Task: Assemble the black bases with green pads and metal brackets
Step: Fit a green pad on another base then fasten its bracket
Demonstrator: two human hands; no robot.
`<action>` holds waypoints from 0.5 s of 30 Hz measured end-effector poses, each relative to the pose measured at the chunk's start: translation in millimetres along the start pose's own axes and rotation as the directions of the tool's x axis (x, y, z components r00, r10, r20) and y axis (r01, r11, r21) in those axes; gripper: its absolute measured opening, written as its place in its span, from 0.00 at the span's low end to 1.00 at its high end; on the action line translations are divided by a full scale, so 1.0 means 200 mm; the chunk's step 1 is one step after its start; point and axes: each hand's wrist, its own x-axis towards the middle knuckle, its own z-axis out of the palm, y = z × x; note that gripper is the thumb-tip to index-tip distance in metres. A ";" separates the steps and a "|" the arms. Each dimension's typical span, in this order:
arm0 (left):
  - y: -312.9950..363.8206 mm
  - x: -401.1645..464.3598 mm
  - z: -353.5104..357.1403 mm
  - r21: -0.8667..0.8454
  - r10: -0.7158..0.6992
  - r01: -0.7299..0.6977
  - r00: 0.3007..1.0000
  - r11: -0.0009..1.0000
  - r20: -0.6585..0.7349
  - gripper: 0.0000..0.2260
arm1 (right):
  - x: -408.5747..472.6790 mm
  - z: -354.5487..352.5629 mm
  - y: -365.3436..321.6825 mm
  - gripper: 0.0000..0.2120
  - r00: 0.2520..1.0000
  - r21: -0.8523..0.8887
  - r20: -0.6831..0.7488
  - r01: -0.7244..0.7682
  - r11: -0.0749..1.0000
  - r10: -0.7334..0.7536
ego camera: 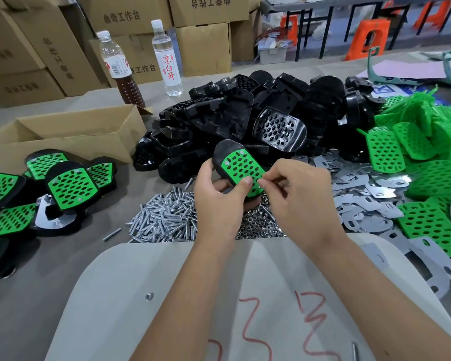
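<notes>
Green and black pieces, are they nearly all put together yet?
Not nearly. Several finished pieces lie on the left. The left hand holds a black base with its green pad on, while the right hand works at the pad's edge. Still left: a big heap of bare bases, loose pads, brackets and screws.

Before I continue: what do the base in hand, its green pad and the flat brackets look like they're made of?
Black base: seemingly moulded plastic, glossy, with soft highlights on rounded edges. Green pad: likely plastic or rubbery sheet, matte, evenly punched with oval holes; which one is unclear. Brackets: thin sheet metal, probably steel, dull silver with bright glints.
</notes>
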 end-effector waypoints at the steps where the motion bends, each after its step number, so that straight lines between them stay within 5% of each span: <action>1: 0.00 0.00 0.00 0.003 0.002 -0.002 1.000 1.000 -0.004 0.19 | 0.00 0.00 0.00 0.07 1.000 0.019 -0.010 -0.030 0.999 0.030; 7: 0.01 0.00 -0.01 -0.031 -0.031 0.031 0.999 0.999 -0.008 0.18 | 0.00 0.00 0.01 0.07 0.999 0.017 0.027 0.030 0.999 -0.030; 12: 0.02 -0.01 0.00 -0.033 -0.015 0.015 1.000 0.999 0.002 0.18 | -0.01 0.01 0.02 0.07 0.972 0.229 0.078 -0.234 0.945 0.222; 15: 0.04 0.00 0.00 -0.136 -0.044 0.040 0.999 0.990 -0.030 0.19 | 0.00 0.00 0.00 0.07 0.926 0.505 0.149 -0.372 0.779 0.346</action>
